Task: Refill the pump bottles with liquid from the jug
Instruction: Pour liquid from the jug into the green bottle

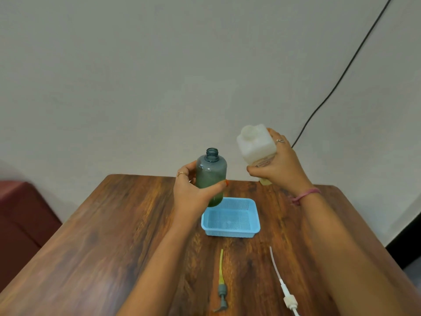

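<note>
My left hand (193,190) curls round the green bottle (211,176), held upright with its neck uncapped, above the far left corner of the blue basket (231,218). My right hand (276,165) grips the white jug (256,144), lifted beyond the basket's far right corner. Nearer me than the basket, two pumps lie on the table (102,236): grey pump (222,293), white pump (289,301).

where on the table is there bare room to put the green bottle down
The widest bare patch of the wooden table lies left of the light blue perforated basket and the left forearm. A narrower strip runs between the basket and the far edge. Near you it is crowded: the grey pump head with yellow tube and the white pump head lie between the forearms.
</note>
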